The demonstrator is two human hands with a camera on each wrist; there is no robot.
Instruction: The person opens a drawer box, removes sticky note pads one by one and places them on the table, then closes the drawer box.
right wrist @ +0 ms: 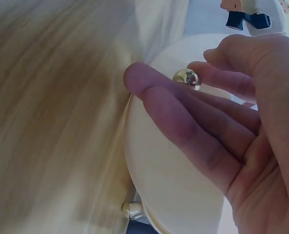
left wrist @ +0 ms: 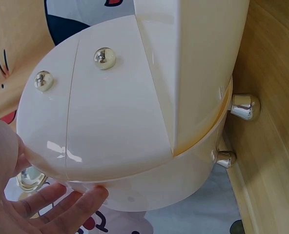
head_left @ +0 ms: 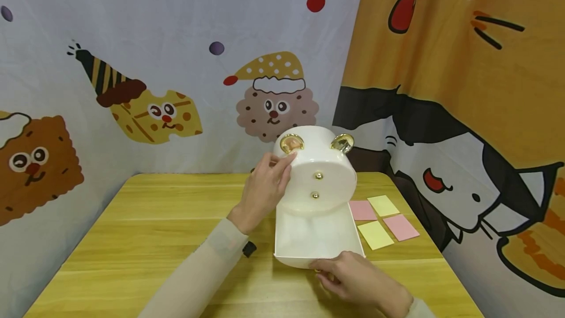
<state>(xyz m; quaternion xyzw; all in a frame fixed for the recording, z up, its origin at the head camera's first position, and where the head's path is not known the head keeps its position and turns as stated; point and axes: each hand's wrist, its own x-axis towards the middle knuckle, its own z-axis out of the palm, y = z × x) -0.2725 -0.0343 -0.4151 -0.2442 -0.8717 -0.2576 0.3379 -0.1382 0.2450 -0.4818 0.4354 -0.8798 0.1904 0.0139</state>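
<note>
A glossy white drawer box (head_left: 315, 178) with two gold ears and gold knobs stands on the table. Its bottom drawer (head_left: 315, 237) is pulled out toward me, with the white inside floor in sight. My left hand (head_left: 265, 185) rests against the box's upper left side, fingertips near the gold left ear (head_left: 292, 144); the left wrist view shows its fingers (left wrist: 93, 197) against the curved wall. At the drawer's front edge is my right hand (head_left: 353, 276), its fingers loosely extended around a gold knob (right wrist: 186, 77). That knob shows between the fingers in the right wrist view.
Right of the box lie pink sticky notes (head_left: 400, 227) and yellow sticky notes (head_left: 375, 235). A small black object (head_left: 249, 249) sits left of the drawer, beside my left sleeve. The wooden table (head_left: 176, 200) meets a cartoon-printed curtain (head_left: 212, 13) behind.
</note>
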